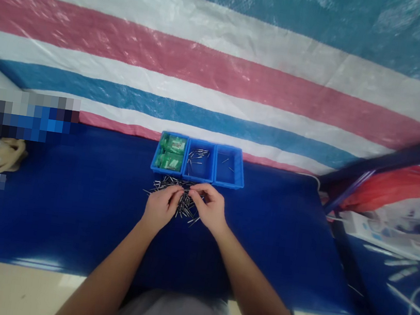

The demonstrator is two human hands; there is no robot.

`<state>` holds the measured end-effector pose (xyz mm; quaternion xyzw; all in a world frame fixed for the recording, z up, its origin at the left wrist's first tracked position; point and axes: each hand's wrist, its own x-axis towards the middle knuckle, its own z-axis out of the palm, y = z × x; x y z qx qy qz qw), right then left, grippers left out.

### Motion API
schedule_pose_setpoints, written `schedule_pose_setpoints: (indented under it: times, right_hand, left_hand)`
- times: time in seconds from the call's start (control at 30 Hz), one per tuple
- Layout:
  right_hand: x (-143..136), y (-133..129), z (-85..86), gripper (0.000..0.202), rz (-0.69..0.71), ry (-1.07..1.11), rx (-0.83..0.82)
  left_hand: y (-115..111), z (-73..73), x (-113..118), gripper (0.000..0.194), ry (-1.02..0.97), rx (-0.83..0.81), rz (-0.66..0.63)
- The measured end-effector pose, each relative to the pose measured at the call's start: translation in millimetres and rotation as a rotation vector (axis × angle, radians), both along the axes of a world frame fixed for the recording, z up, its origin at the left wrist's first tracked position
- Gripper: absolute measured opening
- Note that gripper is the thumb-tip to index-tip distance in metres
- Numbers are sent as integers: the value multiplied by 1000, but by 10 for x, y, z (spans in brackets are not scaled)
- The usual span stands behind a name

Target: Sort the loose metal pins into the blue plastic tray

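Over a loose pile of small, thin metal rods [186,209], dark and silver, my two hands come close together. My left hand [162,205] is closed, thumb and fingers pinched. Facing it, my right hand [209,207] is pinched in the same way. What looks like one thin metal rod [186,191] spans the small gap between the fingertips, though its ends are hidden. Just beyond the pile stand three joined blue bins. Green packets [172,161] fill the left bin [154,163], several rods [198,154] lie in the middle bin [198,178], and a few are in the right bin [234,180].
A dark blue cloth [90,203] covers the table. Behind it hangs a striped plastic sheet [208,58]. At the right are a dark frame post, a red bag [396,191] and white items with cables [383,231]. A tan bag [10,158] sits at the left, near blurred patches.
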<state>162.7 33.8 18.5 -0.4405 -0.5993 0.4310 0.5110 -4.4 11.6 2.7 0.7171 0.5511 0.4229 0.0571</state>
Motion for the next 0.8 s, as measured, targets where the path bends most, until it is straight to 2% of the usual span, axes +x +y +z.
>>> schedule_pose_setpoints:
  times: [0.27,0.5,0.8]
  right_hand:
    - [-39,-22,-2,11,44,53,-42]
    - [-30,-2,69,11,10,78,-86]
    - [-32,1,52,9,28,96,-74]
  left_hand:
    - [-12,32,-26,22,-3,-13,29]
    - [-30,15,-14,23,-111,-103,7]
    - [-16,8,-23,17,-67,-23,11]
